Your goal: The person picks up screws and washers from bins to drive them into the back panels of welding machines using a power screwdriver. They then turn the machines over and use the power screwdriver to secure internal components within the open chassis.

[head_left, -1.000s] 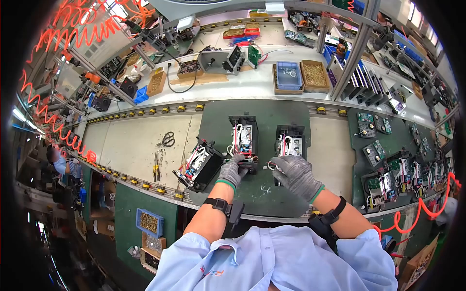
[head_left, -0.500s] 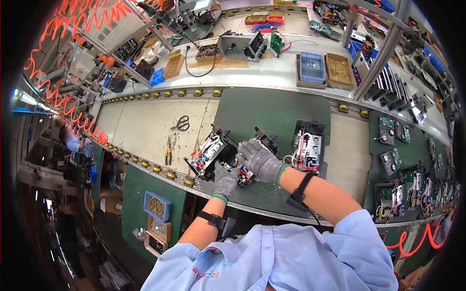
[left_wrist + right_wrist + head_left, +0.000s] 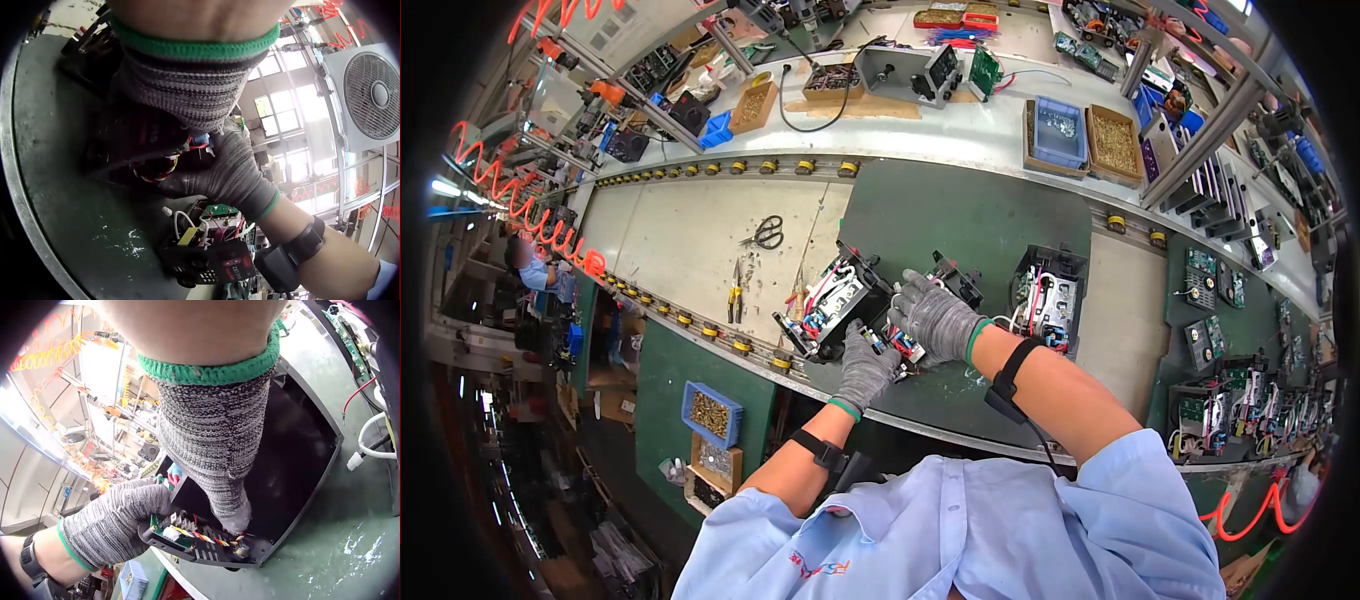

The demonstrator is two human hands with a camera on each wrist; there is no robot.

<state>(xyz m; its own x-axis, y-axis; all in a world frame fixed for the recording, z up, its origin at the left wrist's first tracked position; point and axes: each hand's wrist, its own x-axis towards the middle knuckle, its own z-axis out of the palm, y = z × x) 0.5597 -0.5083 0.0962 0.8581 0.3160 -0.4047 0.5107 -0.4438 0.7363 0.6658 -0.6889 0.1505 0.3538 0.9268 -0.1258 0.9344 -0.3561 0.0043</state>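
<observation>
Both hands wear grey knit gloves with green cuffs. At the lower middle of the board, my left hand [image 3: 868, 365] grips the near end of the middle black-cased electronic unit [image 3: 958, 282]. My right hand [image 3: 938, 318] holds this unit's side, covering much of its inside. In the right wrist view, the unit's black casing [image 3: 294, 469] is tilted, with twisted red, yellow and black wires [image 3: 206, 537] at its end panel. A similar left unit [image 3: 840, 300] stands close beside it. The right unit [image 3: 1050, 295] stands apart, white cables inside it.
The green board [image 3: 970, 210] lies on a roller conveyor. Scissors [image 3: 769, 232] and yellow-handled pliers [image 3: 735, 300] lie left. Several units and circuit boards fill another green board [image 3: 1158, 365] at right. A blue parts bin [image 3: 712, 413] sits at lower left, and more bins line the back bench.
My right hand has left the right unit and taken hold of the middle one. The middle unit has turned and shifted left toward the left unit. The head view has shifted.
</observation>
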